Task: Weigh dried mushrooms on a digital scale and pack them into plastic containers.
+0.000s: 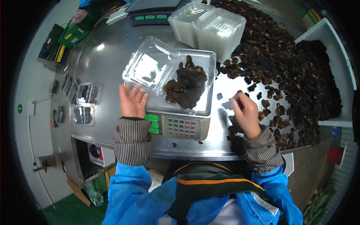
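Note:
An open clear plastic clamshell box [168,80] rests on the metal pan of a weighing scale [204,129]. Its right half holds a heap of dark brown, wood-ear-like mushrooms [186,84]; the lid half [150,67] lies folded back to the left. My left hand [133,100] is open, palm up and fingers spread, at the lid's lower edge, and holds nothing. To the right of the scale, my right hand [246,114] hovers over the table with fingers curled together. What they pinch, if anything, is hidden; a small dark bit shows at the fingertips.
Loose mushrooms [262,56] spread over the right of the steel table [101,67], spilling from a white bin [347,63]. Stacked clear boxes [221,28] stand behind the scale, beside a second scale [153,9]. Packed boxes [83,114] lie at left; green crates [77,32] stand beyond.

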{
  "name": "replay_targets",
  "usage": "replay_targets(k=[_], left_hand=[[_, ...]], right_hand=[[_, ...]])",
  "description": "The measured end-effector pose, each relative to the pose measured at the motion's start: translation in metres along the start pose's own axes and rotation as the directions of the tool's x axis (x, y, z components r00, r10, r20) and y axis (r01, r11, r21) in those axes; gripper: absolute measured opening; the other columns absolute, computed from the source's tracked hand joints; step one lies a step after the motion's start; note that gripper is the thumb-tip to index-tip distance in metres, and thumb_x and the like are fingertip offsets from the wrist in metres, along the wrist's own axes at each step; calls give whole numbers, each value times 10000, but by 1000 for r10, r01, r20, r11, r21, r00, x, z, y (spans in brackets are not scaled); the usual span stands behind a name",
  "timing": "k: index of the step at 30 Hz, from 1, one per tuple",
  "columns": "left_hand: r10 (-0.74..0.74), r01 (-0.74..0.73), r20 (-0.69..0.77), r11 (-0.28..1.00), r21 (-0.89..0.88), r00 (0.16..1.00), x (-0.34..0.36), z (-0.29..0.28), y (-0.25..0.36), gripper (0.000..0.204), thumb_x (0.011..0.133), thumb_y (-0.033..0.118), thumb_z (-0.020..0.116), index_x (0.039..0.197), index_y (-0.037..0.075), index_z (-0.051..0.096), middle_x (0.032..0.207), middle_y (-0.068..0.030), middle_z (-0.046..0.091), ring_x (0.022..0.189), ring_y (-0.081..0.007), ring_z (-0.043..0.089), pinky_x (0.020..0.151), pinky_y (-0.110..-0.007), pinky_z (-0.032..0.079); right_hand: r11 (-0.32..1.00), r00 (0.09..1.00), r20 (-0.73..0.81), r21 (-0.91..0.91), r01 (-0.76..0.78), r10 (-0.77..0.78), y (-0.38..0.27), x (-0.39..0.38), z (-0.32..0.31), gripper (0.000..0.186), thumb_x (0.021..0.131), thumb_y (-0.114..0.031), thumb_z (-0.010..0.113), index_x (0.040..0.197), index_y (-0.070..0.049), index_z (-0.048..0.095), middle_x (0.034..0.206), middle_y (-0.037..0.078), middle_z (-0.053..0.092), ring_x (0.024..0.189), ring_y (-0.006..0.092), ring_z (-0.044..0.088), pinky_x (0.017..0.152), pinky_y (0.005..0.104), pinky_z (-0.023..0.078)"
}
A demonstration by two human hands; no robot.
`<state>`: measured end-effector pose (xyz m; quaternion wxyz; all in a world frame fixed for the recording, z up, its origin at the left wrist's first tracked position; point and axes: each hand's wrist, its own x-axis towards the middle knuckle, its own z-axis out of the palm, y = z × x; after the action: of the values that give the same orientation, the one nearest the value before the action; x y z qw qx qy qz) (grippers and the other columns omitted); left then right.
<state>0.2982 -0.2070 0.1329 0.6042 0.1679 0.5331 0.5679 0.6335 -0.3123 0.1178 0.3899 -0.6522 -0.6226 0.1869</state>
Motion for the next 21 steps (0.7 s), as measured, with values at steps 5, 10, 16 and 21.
replay_targets(k=[5,10,16,21], left_hand=[[217,-226,71,960,167,974,-19,11,-6,624,1024,546,343,1330,40,541,1071,-37,575,930,-116,500,865,-275,432],[242,-247,54,948,198,969,-28,18,-16,599,1029,525,359,1305,32,557,1088,-31,575,931,-113,507,869,-283,439],[251,-261,76,949,179,965,-25,14,-20,547,1040,478,374,1293,28,555,1079,-21,578,927,-110,527,859,-281,452],[269,-290,112,919,269,957,-25,19,-22,608,1033,526,323,1301,36,563,1107,-48,531,983,-137,475,949,-330,385]], right_hand=[[899,985,166,-436,35,42,43,34,41,198,855,-211,649,980,-58,633,906,147,634,847,313,639,718,430,523],[874,969,241,-459,157,-48,64,30,63,122,839,-169,602,827,-54,641,783,144,630,794,341,642,700,447,522],[969,970,93,-131,-210,222,50,44,36,135,843,-135,570,891,-40,652,834,184,676,786,369,654,715,448,511],[969,969,-81,105,-224,233,29,44,43,105,854,-100,614,918,-38,669,806,143,684,711,264,670,676,350,527]])
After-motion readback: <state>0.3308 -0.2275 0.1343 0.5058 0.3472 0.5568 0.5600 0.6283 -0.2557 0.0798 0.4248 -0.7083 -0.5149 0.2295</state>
